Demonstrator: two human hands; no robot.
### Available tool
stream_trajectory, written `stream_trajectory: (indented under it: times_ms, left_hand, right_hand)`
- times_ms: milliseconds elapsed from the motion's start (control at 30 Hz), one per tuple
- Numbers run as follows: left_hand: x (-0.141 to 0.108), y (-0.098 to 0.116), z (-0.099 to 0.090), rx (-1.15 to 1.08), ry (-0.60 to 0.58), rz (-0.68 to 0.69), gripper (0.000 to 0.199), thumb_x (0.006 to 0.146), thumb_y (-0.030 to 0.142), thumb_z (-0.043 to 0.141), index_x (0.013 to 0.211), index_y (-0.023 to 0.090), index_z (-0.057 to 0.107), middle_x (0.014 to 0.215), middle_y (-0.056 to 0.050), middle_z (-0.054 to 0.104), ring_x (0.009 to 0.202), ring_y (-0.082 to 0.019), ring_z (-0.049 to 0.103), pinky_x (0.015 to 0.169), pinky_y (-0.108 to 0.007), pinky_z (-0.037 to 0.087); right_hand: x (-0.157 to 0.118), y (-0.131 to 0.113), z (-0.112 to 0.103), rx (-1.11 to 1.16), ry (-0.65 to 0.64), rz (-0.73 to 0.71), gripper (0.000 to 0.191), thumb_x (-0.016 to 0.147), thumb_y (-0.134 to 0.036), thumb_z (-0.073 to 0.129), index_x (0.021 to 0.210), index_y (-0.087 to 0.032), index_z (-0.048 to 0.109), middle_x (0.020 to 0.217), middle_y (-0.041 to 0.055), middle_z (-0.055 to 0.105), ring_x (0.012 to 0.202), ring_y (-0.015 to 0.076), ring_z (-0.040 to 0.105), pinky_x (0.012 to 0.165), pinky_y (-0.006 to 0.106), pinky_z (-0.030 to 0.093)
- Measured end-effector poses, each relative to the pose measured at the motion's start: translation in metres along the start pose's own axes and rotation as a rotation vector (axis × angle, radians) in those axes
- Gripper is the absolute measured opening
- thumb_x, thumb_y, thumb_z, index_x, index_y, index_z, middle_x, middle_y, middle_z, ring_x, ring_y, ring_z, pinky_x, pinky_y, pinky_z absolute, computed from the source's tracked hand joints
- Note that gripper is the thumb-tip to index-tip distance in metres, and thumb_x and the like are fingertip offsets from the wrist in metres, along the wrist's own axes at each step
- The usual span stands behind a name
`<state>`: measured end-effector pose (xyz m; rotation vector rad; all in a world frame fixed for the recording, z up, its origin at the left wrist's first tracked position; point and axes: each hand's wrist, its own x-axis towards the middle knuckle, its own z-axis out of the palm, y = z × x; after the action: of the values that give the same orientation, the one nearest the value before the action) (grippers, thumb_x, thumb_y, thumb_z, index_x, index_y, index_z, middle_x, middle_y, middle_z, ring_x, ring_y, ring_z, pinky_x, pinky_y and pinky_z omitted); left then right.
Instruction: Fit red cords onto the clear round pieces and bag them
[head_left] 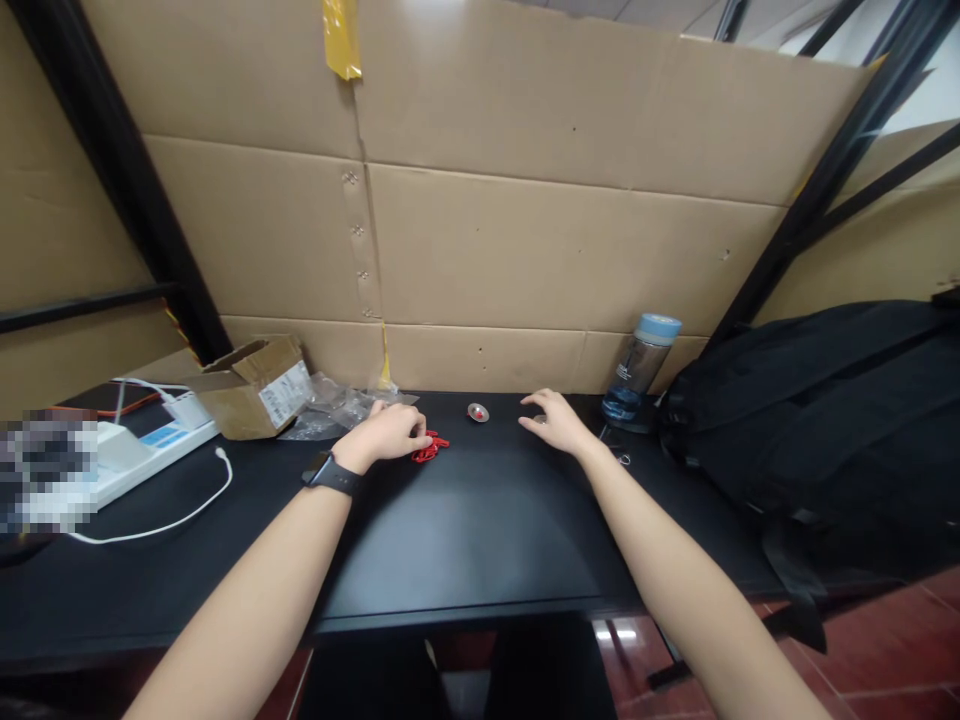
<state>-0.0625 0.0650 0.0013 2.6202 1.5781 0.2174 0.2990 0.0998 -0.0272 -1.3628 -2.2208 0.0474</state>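
Observation:
My left hand (391,432), with a dark watch (330,473) on its wrist, is closed with curled fingers. Its thumb and fingertips are at a small heap of thin red pieces (429,450) on the black table (480,540); their exact kind is too small to make out. To the right of the heap lies a small round silvery dish (478,412) with something red in it. My right hand (559,424) hovers low over the table with thumb and fingers apart. A small shiny thing (541,419) shows between them, partly hidden and apparently not gripped.
At the right stand a water bottle with a blue lid (639,370) and a black backpack (817,430). On the left are an open cardboard box (255,385), crumpled clear plastic (322,405), a power strip (154,465) and a white cable (187,522). Cardboard panels (487,240) close the back.

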Motion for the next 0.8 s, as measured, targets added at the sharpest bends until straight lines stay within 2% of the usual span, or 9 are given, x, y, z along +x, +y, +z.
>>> stream_trajectory:
  times_ms: [67, 133, 167, 233, 367, 467, 633, 800]
  left_hand:
    - [0.001, 0.001, 0.001, -0.005, 0.033, 0.005, 0.03, 0.09, 0.049, 0.056, 0.083, 0.024, 0.071, 0.094, -0.006, 0.076, 0.096, -0.029, 0.067, 0.091, -0.04, 0.036]
    - [0.001, 0.002, 0.002, -0.016, 0.074, 0.022, 0.031, 0.092, 0.048, 0.054, 0.084, 0.024, 0.071, 0.095, -0.006, 0.076, 0.098, -0.029, 0.067, 0.09, -0.04, 0.036]
    - [0.002, 0.003, 0.002, -0.02, 0.091, 0.033, 0.03, 0.093, 0.047, 0.054, 0.084, 0.024, 0.07, 0.095, -0.006, 0.076, 0.099, -0.028, 0.066, 0.09, -0.04, 0.036]
    - [0.001, 0.007, 0.002, -0.024, 0.12, 0.057, 0.029, 0.094, 0.045, 0.054, 0.085, 0.023, 0.069, 0.096, -0.006, 0.075, 0.1, -0.028, 0.066, 0.089, -0.039, 0.036]
    - [0.001, 0.013, 0.003, -0.014, 0.16, 0.096, 0.027, 0.095, 0.041, 0.053, 0.083, 0.022, 0.068, 0.095, -0.005, 0.075, 0.098, -0.025, 0.064, 0.088, -0.038, 0.036]
    - [0.002, 0.015, 0.005, -0.007, 0.176, 0.126, 0.025, 0.095, 0.038, 0.053, 0.082, 0.023, 0.068, 0.095, -0.005, 0.074, 0.1, -0.025, 0.063, 0.088, -0.038, 0.035]
    - [0.005, 0.019, 0.008, -0.044, 0.171, 0.15, 0.026, 0.097, 0.035, 0.048, 0.087, 0.025, 0.069, 0.095, -0.003, 0.075, 0.097, -0.024, 0.064, 0.085, -0.036, 0.037]
    - [0.005, 0.023, 0.006, -0.076, 0.171, 0.156, 0.025, 0.096, 0.035, 0.049, 0.09, 0.025, 0.071, 0.097, -0.003, 0.074, 0.097, -0.024, 0.063, 0.087, -0.035, 0.039]
  right_hand:
    - [0.002, -0.024, 0.016, 0.012, -0.059, -0.096, 0.036, 0.093, -0.038, 0.063, 0.126, -0.024, 0.066, 0.136, 0.0136, 0.06, 0.126, 0.0297, 0.054, 0.105, 0.051, 0.043]
    - [0.005, -0.045, 0.032, 0.022, -0.156, -0.188, 0.046, 0.095, -0.039, 0.059, 0.14, -0.03, 0.056, 0.15, 0.0129, 0.051, 0.137, 0.032, 0.047, 0.105, 0.057, 0.041]
    - [0.007, -0.054, 0.039, 0.031, -0.187, -0.215, 0.048, 0.098, -0.038, 0.056, 0.144, -0.031, 0.051, 0.153, 0.0128, 0.049, 0.139, 0.0314, 0.045, 0.105, 0.058, 0.04]
    - [0.01, -0.065, 0.048, 0.024, -0.208, -0.233, 0.045, 0.1, -0.035, 0.05, 0.145, -0.029, 0.052, 0.151, 0.0133, 0.052, 0.139, 0.0303, 0.046, 0.106, 0.056, 0.04]
    - [0.012, -0.065, 0.049, 0.012, -0.148, -0.254, 0.031, 0.097, -0.025, 0.057, 0.126, -0.024, 0.065, 0.128, 0.0112, 0.069, 0.118, 0.0254, 0.063, 0.1, 0.042, 0.046]
    - [0.011, -0.059, 0.044, 0.022, -0.09, -0.229, 0.025, 0.094, -0.016, 0.058, 0.114, -0.024, 0.069, 0.11, 0.0067, 0.075, 0.101, 0.0216, 0.069, 0.092, 0.033, 0.049]
    - [0.011, -0.06, 0.043, 0.167, -0.057, -0.232, 0.027, 0.095, -0.012, 0.052, 0.11, -0.022, 0.072, 0.103, 0.0051, 0.075, 0.095, 0.0179, 0.069, 0.091, 0.029, 0.049]
    - [0.01, -0.06, 0.041, 0.175, -0.102, -0.282, 0.024, 0.095, -0.012, 0.055, 0.099, -0.019, 0.077, 0.096, 0.0068, 0.072, 0.092, 0.0175, 0.067, 0.09, 0.029, 0.049]
